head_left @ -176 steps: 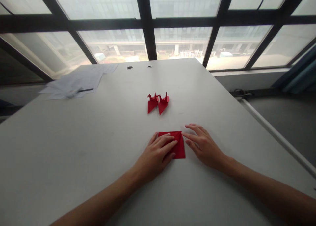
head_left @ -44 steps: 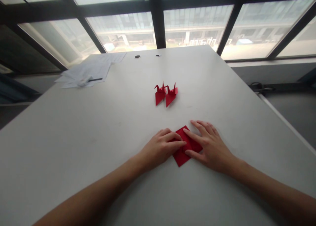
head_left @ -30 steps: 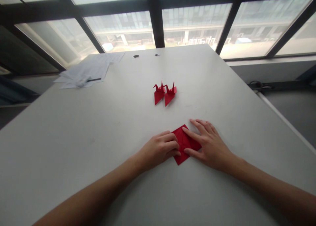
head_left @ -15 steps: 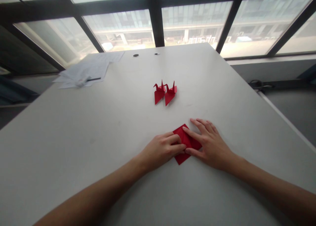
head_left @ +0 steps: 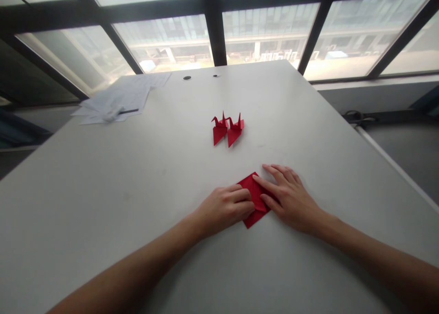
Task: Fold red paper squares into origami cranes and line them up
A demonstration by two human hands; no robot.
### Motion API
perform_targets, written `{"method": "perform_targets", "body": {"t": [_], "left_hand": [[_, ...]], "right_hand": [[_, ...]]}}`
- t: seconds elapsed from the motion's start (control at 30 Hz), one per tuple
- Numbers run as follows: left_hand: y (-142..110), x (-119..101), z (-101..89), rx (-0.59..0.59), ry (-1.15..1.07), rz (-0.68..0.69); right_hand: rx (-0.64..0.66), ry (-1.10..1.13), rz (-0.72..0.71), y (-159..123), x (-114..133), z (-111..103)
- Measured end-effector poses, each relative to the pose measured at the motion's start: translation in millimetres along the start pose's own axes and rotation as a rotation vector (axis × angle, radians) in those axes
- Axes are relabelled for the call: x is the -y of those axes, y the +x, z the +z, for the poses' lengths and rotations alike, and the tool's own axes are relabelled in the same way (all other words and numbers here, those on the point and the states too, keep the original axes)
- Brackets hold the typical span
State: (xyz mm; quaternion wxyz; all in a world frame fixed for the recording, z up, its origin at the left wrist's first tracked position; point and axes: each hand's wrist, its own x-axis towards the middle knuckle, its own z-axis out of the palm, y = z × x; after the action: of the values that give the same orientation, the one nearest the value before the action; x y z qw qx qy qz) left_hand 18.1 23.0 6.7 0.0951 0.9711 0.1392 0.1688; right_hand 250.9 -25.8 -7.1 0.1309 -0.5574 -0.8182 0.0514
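A folded sheet of red origami paper (head_left: 253, 219) lies on the white table between my hands, one corner pointing toward me. My left hand (head_left: 230, 206) has its fingers curled over the paper's left side, the thumb and index tip by the middle; the exact pinch is partly hidden. My right hand (head_left: 287, 192) rests with fingers spread over the paper's right side, its index fingertip near the far corner and its thumb on the surface. Beyond them, two red paper cranes (head_left: 220, 132) stand side by side.
Loose papers (head_left: 126, 92) lie at the table's far left, with a dark pen (head_left: 129, 111) and a crumpled whitish thing on them. Two round cable holes (head_left: 187, 78) are near the far edge. Dark-framed windows rise behind the white table (head_left: 137, 167).
The right thumb has drawn back to the right and up, away from the left fingertips, baring more of the paper's middle. The left hand stays on the paper's left side.
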Motion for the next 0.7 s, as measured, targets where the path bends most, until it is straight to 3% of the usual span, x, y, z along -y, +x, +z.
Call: {"method": "perform_targets", "body": {"t": [0.7], "left_hand": [[3.2, 4.0, -0.7, -0.018, -0.169, 0.004]], "right_hand": [[0.004, -0.021, -0.006, -0.1, -1.3, 1.2]]}}
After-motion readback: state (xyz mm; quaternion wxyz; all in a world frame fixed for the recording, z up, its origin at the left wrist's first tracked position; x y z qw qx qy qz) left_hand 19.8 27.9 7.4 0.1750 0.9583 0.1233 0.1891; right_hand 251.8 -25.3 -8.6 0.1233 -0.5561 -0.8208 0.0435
